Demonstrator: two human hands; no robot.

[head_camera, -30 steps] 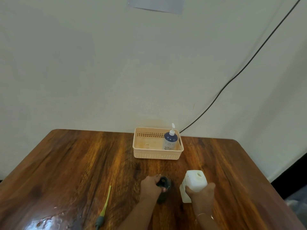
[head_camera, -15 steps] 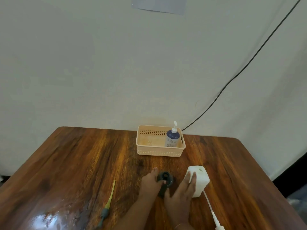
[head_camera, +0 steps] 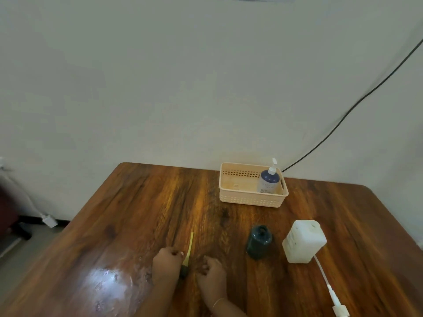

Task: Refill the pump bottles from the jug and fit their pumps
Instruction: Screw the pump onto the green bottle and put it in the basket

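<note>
A dark pump bottle (head_camera: 258, 241) stands uncapped near the table's middle, with the white jug (head_camera: 304, 241) upright just right of it, its top hole uncovered. A pump with a yellow tube and dark head (head_camera: 188, 250) lies on the table in front. My left hand (head_camera: 166, 264) curls round its dark head, thumb against the tube. My right hand (head_camera: 213, 273) rests on the table just right of that pump, fingers loosely curled, holding nothing. A white pump (head_camera: 329, 291) lies at the front right, its tube pointing to the jug.
A peach basket (head_camera: 249, 200) stands at the back of the wooden table (head_camera: 137, 213) and holds a blue bottle (head_camera: 269, 181) with its white pump fitted. A black cable (head_camera: 343, 117) runs down the wall behind. A glossy wet-looking patch lies at front left.
Both hands have left the dark bottle and the jug and moved left to the yellow-tubed pump. The view has swung left, so the bottle and jug sit further right.
</note>
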